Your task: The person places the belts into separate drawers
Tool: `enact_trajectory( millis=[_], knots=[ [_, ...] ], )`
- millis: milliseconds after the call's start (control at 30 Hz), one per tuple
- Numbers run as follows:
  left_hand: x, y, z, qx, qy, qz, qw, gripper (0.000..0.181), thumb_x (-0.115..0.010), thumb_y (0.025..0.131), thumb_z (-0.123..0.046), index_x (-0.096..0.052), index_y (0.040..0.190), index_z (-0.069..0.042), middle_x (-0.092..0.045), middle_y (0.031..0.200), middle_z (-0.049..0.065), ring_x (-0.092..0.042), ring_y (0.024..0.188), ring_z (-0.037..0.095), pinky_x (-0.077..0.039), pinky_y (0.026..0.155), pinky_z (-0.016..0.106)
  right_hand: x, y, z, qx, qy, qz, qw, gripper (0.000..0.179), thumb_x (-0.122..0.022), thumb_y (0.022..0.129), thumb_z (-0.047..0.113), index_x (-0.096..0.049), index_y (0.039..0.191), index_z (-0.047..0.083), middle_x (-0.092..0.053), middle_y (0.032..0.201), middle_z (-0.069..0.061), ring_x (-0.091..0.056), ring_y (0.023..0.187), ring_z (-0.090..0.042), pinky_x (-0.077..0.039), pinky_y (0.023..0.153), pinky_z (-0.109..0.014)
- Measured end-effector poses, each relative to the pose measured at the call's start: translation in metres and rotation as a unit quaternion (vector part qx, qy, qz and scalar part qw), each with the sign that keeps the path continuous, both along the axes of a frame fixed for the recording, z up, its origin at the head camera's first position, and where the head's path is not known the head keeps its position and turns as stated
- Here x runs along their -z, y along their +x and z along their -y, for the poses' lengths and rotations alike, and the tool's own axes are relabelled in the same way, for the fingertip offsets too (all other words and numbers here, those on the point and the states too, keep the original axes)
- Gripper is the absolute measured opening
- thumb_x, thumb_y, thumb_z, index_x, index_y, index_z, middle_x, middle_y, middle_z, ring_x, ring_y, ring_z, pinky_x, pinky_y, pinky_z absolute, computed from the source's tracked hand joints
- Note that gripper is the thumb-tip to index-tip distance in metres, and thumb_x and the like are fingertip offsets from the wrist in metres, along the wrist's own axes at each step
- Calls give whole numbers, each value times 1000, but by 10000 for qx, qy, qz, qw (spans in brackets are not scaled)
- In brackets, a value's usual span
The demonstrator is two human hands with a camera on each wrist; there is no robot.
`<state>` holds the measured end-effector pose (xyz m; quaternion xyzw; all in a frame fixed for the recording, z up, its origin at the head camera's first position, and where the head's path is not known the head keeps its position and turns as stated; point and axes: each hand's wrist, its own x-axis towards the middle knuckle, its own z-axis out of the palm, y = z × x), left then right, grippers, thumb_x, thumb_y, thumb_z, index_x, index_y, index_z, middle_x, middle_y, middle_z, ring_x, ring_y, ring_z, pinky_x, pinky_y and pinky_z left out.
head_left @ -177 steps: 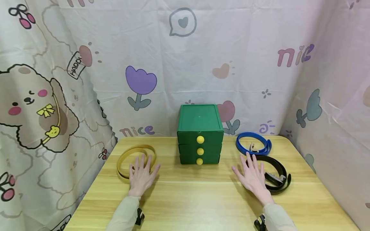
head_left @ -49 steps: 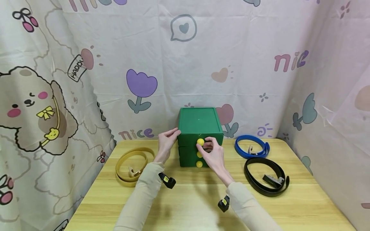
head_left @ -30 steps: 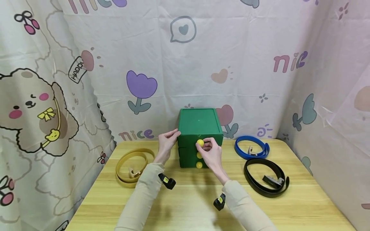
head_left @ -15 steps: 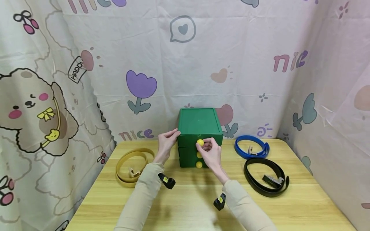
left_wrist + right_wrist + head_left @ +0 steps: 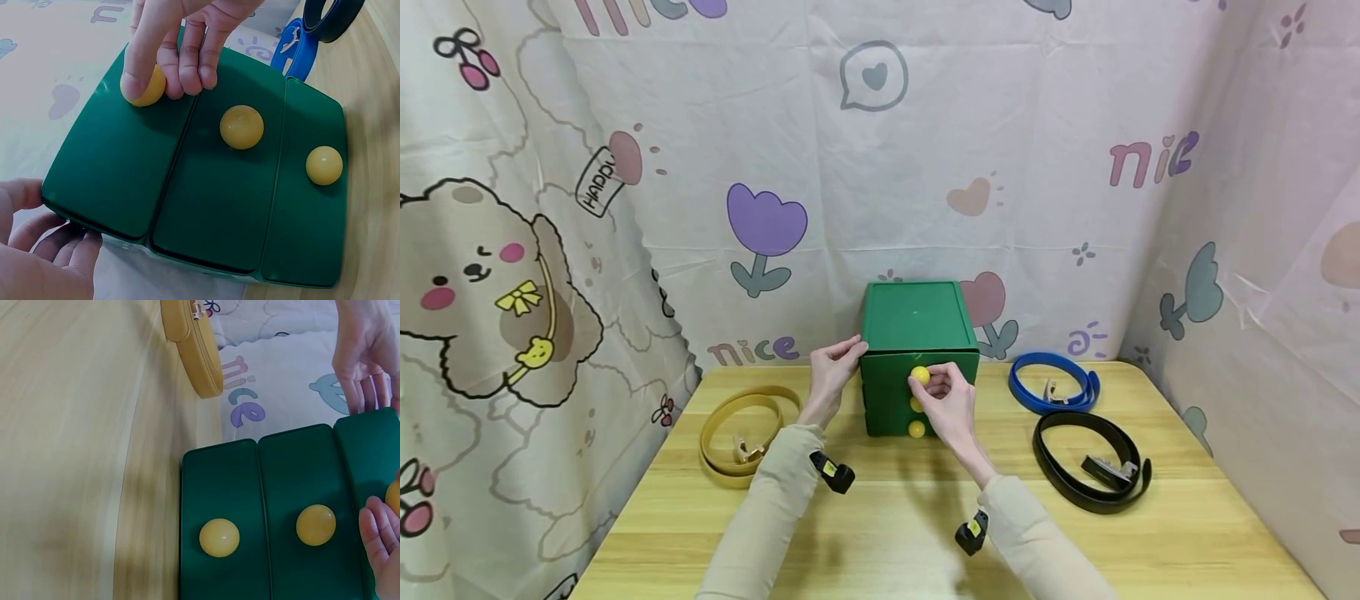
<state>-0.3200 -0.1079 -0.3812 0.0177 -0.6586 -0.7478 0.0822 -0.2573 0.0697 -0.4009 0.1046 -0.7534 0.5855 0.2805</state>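
A green drawer box (image 5: 917, 317) with three stacked drawers stands at the back of the table. Each drawer has a round yellow knob. My right hand (image 5: 951, 404) pinches the top drawer's knob (image 5: 919, 375) between thumb and fingers; the left wrist view shows the thumb over the top knob (image 5: 150, 90). In the head view, the top drawer front stands slightly forward of the box's top edge. My left hand (image 5: 831, 375) holds the box's upper left front corner. In the left wrist view its thumb (image 5: 25, 190) lies at the corner, fingers bent against the side.
A coiled yellow belt (image 5: 715, 462) lies on the wooden table (image 5: 880, 533) at the left. To the right are a coiled blue belt (image 5: 1022, 400) and, nearer, a coiled black belt (image 5: 1067, 492). A printed curtain (image 5: 880, 167) hangs behind.
Both hands have come from resting flat near the belts to the drawer box. The right hand took the top knob; in the last half second hand and knob came slightly forward. The left stayed put.
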Motion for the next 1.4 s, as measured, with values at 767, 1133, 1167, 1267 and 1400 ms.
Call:
enact_trajectory(
  millis=[767,1133,1167,1267,1400],
  knots=[
    [3,2,2,58,-114,78,9999,35,-71,75,-22,-66,106,-8,-64,113,5,-59,101,12,-49,83,25,28,-9,-7,10,157,-34,9999,31,-72,73,28,-57,90,8,-64,70,-7,-59,59,-9,-50,56,-19],
    [1,3,2,40,-111,50,9999,35,-71,75,-22,-66,106,-8,-63,113,7,-60,96,9,-51,77,20,22,0,-8,-97,92,49,9999,29,-74,72,24,-59,88,6,-65,69,-6,-59,59,-8,-51,56,-19],
    [1,3,2,41,-128,56,9999,35,-71,75,-22,-67,106,-8,-64,113,7,-60,96,9,-51,78,21,19,3,-8,-122,111,52,9998,29,-74,72,22,-59,88,4,-65,70,-7,-60,59,-9,-51,56,-19],
    [1,3,2,50,-150,63,9999,34,-71,75,-22,-67,106,-8,-64,113,6,-60,97,10,-50,79,21,9,13,-7,-191,180,46,9996,28,-73,72,16,-58,88,-1,-65,70,-12,-61,60,-15,-51,56,-20],
    [0,3,2,56,-110,25,9999,33,-71,75,-21,-67,105,-8,-64,112,7,-59,98,10,-50,80,22,1,22,-8,-294,272,24,9992,26,-73,72,12,-58,86,-3,-65,70,-14,-61,61,-20,-52,57,-21]
  ],
)
